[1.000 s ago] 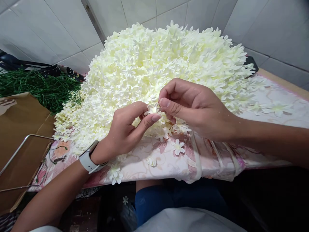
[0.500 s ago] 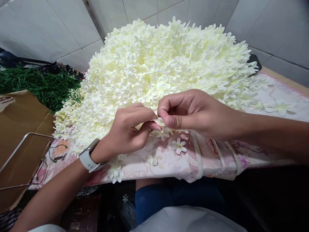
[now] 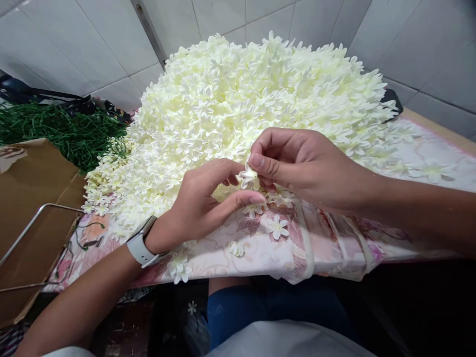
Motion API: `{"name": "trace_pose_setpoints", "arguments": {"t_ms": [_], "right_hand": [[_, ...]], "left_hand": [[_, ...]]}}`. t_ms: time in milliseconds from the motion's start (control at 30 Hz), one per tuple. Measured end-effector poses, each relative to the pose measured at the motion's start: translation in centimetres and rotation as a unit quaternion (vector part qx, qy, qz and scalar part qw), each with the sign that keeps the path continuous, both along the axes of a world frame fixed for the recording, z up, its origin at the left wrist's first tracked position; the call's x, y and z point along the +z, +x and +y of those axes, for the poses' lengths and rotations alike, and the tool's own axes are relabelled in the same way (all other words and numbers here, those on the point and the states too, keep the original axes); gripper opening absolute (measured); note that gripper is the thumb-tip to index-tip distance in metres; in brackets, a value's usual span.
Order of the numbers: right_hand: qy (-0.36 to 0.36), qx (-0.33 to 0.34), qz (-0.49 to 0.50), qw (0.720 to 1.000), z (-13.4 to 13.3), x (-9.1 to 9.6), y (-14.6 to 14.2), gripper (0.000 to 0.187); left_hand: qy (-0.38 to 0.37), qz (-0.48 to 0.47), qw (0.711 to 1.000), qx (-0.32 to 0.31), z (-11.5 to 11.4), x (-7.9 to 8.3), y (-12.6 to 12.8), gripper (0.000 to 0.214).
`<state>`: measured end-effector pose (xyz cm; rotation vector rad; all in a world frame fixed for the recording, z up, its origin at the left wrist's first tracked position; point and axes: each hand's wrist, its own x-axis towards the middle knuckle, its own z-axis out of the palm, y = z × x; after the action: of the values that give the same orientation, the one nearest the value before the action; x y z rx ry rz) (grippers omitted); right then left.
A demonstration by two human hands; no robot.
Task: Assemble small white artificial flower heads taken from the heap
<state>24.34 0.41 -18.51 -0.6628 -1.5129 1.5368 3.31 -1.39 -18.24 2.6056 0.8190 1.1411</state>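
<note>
Between thumb and forefinger, my right hand (image 3: 293, 158) pinches a small white artificial flower (image 3: 248, 177) with folded petals. My left hand (image 3: 211, 198), a white-strapped watch on its wrist, has its thumb and fingers apart just left of that flower. Its fingertips come close to the petals; whether they touch is hard to tell. Behind both hands rises a big heap of cream-white artificial flowers (image 3: 238, 99). A loose flower (image 3: 277, 227) lies face up on the floral cloth (image 3: 215, 263) below my hands, and a small stack of petals (image 3: 236, 249) lies left of it.
Green plastic stems (image 3: 63, 131) lie in a tangle at the left, behind a cardboard box (image 3: 37, 198) with a bent metal rod (image 3: 26, 233). A dark phone-like object (image 3: 393, 101) sits right of the heap. A tiled wall (image 3: 316, 22) closes off the back.
My left thumb and fingers have spread apart. My right hand has risen slightly, and the flower in its pinch now shows more fully.
</note>
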Motion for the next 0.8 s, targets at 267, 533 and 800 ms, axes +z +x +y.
{"name": "trace_pose_setpoints", "arguments": {"t_ms": [267, 533, 800], "right_hand": [[0.032, 0.009, 0.025, 0.999, -0.05, 0.23, 0.02, 0.037], [0.046, 0.024, -0.026, 0.998, -0.21, 0.06, 0.33, 0.040], [0.051, 0.094, -0.040, 0.993, 0.01, -0.21, 0.60, 0.039]], "left_hand": [[-0.003, 0.023, 1.000, 0.014, -0.34, 0.44, 0.22, 0.015], [0.010, 0.048, 0.999, -0.016, -0.56, 0.41, 0.25, 0.025], [-0.010, 0.035, 0.996, -0.086, -0.11, 0.58, 0.00, 0.011]]}}
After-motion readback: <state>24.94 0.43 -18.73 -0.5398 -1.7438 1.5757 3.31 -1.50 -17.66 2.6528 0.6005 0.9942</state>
